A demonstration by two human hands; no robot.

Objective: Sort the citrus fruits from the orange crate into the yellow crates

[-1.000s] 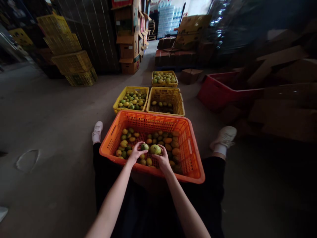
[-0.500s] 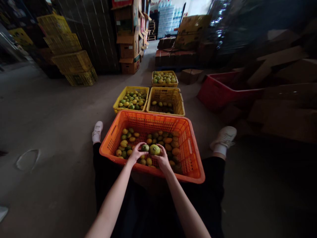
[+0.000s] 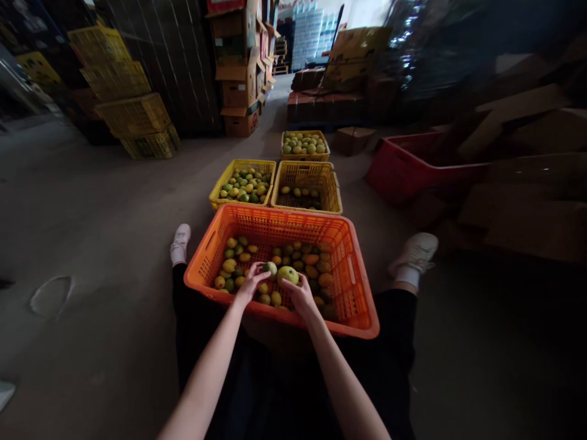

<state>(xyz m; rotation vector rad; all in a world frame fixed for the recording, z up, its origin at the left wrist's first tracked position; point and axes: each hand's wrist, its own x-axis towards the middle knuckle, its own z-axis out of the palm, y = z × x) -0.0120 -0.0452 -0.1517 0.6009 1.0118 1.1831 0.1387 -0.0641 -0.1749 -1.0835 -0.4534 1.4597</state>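
Observation:
Between my legs stands an orange crate (image 3: 280, 313) with yellow, green and orange fruits lying in it, mostly in a left group and a right group. My left hand (image 3: 250, 285) holds a small green fruit (image 3: 270, 269) above the crate. A larger yellow-green fruit (image 3: 287, 275) is in my right hand (image 3: 300, 293), just right of the small one. The fingers of both hands are curled round their fruits.
Beyond the orange crate are a yellow crate full of fruit (image 3: 214, 197), one with few fruits (image 3: 337, 195) and a farther filled one (image 3: 306, 157). A red bin (image 3: 398, 173) stands right, stacked yellow crates (image 3: 132, 115) left. My shoes flank the orange crate.
The small green fruit has turned and now shows a paler side. It has risen slightly. The fingers of my right hand have shifted round the larger fruit, which is tilted differently.

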